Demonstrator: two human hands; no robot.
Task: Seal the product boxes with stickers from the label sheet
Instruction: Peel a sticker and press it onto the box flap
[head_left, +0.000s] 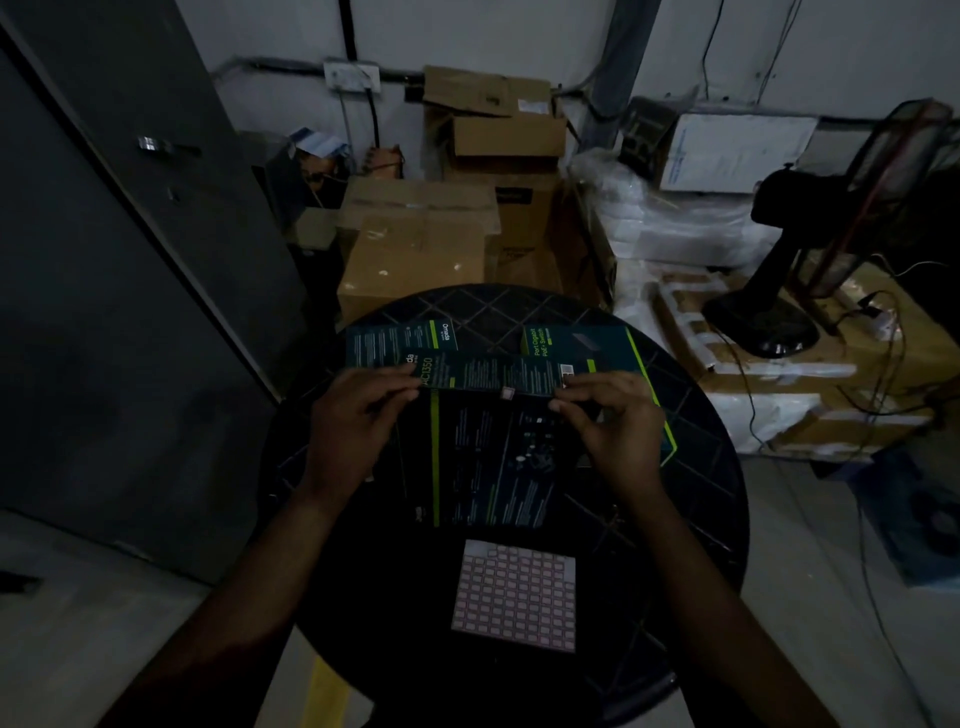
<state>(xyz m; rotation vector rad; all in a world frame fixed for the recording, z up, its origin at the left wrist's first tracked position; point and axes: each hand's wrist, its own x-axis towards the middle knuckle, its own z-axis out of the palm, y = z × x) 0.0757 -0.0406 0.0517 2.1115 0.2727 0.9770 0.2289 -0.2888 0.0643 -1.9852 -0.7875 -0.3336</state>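
A dark product box (488, 452) with green stripes and small print lies in the middle of the round black table (696, 519). My left hand (358, 415) grips its far left corner and my right hand (613, 415) grips its far right corner. A small pale sticker (507, 393) sits on the box's far edge between my hands. Two more teal boxes lie behind it, one at the left (400, 340) and one at the right (587, 345). The label sheet (514, 595), a white sheet with a grid of pink-edged stickers, lies close to me on the table.
Brown cardboard cartons (415, 249) are stacked on the floor behind the table. A black pedestal fan (795, 270) stands on wrapped cartons at the right, with cables trailing down. A grey door (130, 260) is at the left. The room is dim.
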